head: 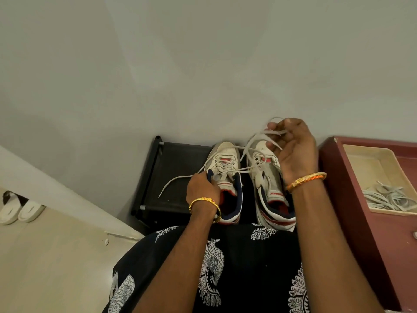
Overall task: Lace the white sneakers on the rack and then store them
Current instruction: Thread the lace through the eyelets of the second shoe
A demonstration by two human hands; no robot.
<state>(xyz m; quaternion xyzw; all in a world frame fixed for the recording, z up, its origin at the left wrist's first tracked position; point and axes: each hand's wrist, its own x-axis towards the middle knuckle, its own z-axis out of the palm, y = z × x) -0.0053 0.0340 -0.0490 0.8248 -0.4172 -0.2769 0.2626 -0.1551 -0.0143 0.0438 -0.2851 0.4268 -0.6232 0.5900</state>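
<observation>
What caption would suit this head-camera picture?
Right hand lifts a lace above two white sneakers on a black rack.

Hiding the right sneaker (268, 177)'s outer side behind the right hand (293, 150); cutting off the lace tray (361, 152) at the frame's right edge.
</observation>
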